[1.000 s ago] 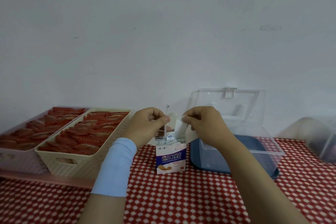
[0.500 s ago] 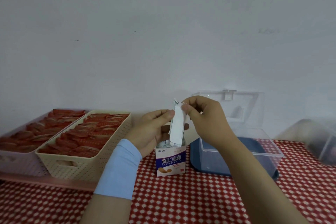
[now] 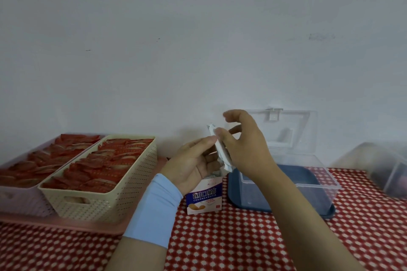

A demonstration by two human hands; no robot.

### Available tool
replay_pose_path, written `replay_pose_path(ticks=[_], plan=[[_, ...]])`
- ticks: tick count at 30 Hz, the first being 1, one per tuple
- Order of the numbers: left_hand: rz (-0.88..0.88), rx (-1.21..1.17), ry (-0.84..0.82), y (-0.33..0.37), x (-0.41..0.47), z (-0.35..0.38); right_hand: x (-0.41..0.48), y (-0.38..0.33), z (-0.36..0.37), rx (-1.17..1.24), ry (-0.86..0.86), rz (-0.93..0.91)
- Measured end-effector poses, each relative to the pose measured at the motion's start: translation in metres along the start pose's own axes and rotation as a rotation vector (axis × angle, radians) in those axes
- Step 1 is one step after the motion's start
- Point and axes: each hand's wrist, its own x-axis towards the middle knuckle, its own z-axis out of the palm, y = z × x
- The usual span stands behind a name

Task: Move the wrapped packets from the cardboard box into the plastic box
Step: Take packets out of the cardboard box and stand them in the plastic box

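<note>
A small white and blue cardboard box [image 3: 203, 197] stands open on the red checked cloth, with white packet edges showing in its mouth. Just above it my right hand [image 3: 246, 147] pinches a stack of white wrapped packets [image 3: 222, 151] between thumb and fingers, its index finger raised. The stack is tilted, its lower end over the box's right edge. My left hand [image 3: 193, 164] lies beside it, palm toward the stack, straight fingertips touching its upper part. The clear plastic box [image 3: 312, 186] with a blue base sits right of the carton, lid standing open against the wall.
A beige perforated basket [image 3: 114, 200] and a lilac basket [image 3: 13, 196], both full of red packets, sit on a pink tray [image 3: 66, 224] at the left. Another clear container [image 3: 387, 169] stands at the far right. The wall is close behind.
My right hand drew the white packets up out of the cardboard box and tilted them. My left hand let go of the box flap and opened against the stack.
</note>
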Motion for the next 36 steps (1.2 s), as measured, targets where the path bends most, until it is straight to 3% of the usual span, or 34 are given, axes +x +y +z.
replay_pose_path(ticks=[3, 5, 7, 17, 24, 27, 29, 36], plan=[[0.026, -0.029, 0.04, 0.003, 0.0, -0.004, -0.002, -0.008, -0.016, 0.046, -0.186, -0.033], [-0.002, -0.007, 0.045, 0.006, -0.002, -0.009, -0.004, -0.012, -0.025, -0.093, -0.404, -0.066], [-0.056, 0.037, 0.003, 0.009, -0.006, -0.011, -0.006, -0.014, -0.026, -0.222, -0.502, -0.104], [-0.051, 0.038, -0.098, 0.01, -0.011, -0.015, -0.009, -0.018, -0.019, -0.129, -0.41, -0.168], [-0.067, 0.106, -0.185, 0.012, -0.017, -0.021, -0.008, -0.019, -0.026, 0.036, -0.578, -0.047], [-0.075, 0.089, -0.229, 0.013, -0.018, -0.024, -0.005, -0.015, -0.022, 0.257, -0.406, 0.034], [-0.072, 0.105, -0.263, 0.014, -0.019, -0.024, -0.002, -0.012, -0.02, 0.222, -0.341, 0.102], [-0.065, 0.179, -0.264, 0.014, -0.019, -0.023, -0.002, -0.012, -0.033, 0.277, -0.435, 0.22]])
